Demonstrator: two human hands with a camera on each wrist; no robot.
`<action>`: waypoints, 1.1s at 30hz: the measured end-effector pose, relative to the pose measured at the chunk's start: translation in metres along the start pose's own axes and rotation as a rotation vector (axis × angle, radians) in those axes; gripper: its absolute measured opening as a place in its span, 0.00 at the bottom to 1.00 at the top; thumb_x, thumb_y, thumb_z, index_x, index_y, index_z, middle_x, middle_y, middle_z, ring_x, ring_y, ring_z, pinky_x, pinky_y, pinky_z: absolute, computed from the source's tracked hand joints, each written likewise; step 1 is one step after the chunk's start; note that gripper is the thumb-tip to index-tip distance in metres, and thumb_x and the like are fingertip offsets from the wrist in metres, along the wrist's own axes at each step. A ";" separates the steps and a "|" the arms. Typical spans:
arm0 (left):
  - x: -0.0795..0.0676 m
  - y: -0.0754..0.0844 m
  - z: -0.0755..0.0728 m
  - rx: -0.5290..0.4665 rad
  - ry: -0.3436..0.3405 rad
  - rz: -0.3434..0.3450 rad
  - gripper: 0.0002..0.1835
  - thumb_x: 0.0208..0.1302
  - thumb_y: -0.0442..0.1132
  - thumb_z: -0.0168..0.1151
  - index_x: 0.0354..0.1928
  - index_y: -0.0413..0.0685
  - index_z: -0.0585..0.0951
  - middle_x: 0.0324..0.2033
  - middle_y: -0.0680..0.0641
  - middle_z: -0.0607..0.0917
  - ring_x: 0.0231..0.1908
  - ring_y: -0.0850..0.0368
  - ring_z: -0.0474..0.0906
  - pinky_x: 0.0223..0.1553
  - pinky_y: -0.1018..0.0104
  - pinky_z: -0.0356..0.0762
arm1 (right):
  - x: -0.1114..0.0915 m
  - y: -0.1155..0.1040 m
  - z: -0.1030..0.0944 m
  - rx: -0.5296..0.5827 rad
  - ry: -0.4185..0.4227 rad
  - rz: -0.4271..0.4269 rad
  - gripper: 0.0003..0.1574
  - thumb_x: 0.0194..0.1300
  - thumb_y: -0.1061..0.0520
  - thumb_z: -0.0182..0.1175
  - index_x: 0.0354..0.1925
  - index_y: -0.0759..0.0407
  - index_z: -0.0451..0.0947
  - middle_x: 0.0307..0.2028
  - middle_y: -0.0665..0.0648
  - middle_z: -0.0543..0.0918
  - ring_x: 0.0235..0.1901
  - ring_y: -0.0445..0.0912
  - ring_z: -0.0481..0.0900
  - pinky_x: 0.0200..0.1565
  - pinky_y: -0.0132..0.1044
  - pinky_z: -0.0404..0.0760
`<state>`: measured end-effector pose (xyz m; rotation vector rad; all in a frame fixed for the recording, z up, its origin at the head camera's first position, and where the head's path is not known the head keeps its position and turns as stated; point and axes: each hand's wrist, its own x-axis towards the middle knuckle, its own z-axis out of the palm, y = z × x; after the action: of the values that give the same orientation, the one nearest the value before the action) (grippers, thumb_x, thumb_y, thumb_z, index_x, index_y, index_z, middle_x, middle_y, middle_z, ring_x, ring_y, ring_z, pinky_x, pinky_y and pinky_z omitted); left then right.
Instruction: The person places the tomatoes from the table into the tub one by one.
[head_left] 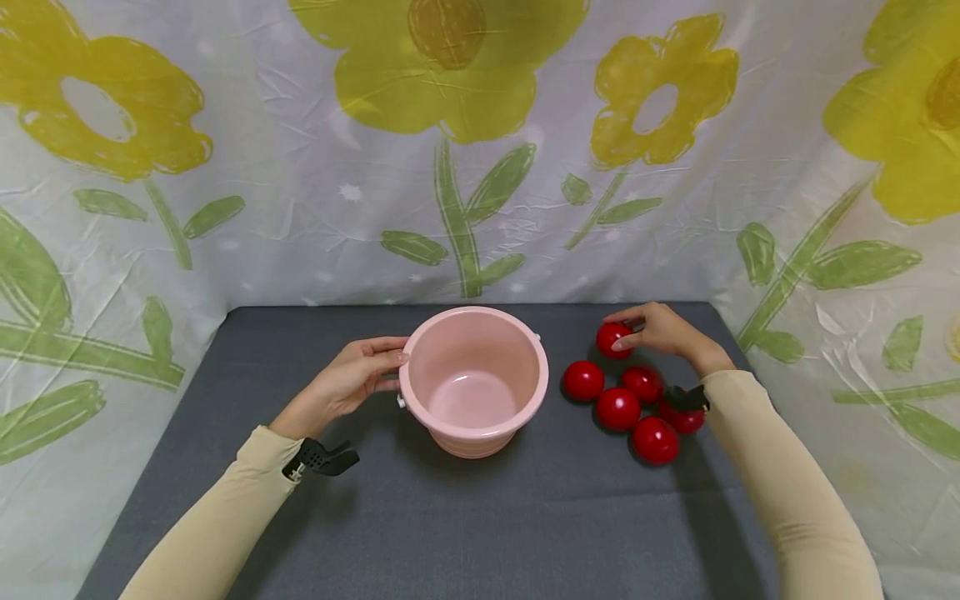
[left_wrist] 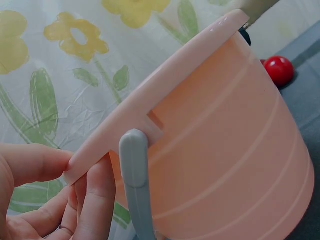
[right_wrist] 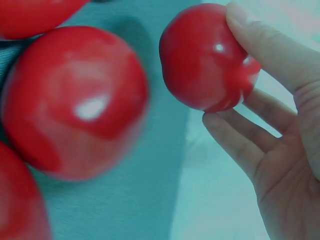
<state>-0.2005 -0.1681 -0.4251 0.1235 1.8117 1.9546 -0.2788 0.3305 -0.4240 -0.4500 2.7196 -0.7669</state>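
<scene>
Over there, the round pink plastic bucket sits on dark grey cloth, left of six round red things.

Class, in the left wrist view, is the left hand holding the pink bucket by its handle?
No, the left hand pinches the rim of the pink bucket, beside the grey handle.

head view high, wrist views close
</scene>
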 end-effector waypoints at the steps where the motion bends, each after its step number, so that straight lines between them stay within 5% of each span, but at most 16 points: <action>1: 0.000 0.000 0.000 0.000 0.001 -0.003 0.31 0.71 0.34 0.57 0.71 0.30 0.61 0.46 0.60 0.83 0.41 0.69 0.84 0.42 0.70 0.87 | 0.000 -0.002 -0.004 0.001 -0.005 0.002 0.33 0.59 0.50 0.72 0.62 0.53 0.78 0.59 0.61 0.82 0.55 0.55 0.81 0.54 0.47 0.81; 11: 0.002 0.003 0.003 -0.024 0.000 -0.015 0.30 0.71 0.32 0.56 0.71 0.29 0.61 0.45 0.59 0.83 0.40 0.68 0.84 0.40 0.70 0.87 | 0.002 -0.033 -0.038 -0.009 0.014 -0.044 0.33 0.59 0.49 0.72 0.62 0.54 0.78 0.57 0.62 0.83 0.54 0.56 0.81 0.45 0.33 0.82; 33: 0.001 0.004 0.002 -0.065 -0.030 0.005 0.31 0.71 0.31 0.55 0.71 0.25 0.58 0.44 0.58 0.85 0.41 0.68 0.84 0.40 0.72 0.86 | 0.017 -0.116 -0.050 -0.001 -0.023 -0.170 0.32 0.56 0.50 0.74 0.59 0.49 0.81 0.52 0.56 0.87 0.48 0.48 0.83 0.39 0.31 0.83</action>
<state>-0.2013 -0.1660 -0.4214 0.1349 1.7287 2.0018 -0.2867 0.2530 -0.3227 -0.6931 2.6862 -0.7974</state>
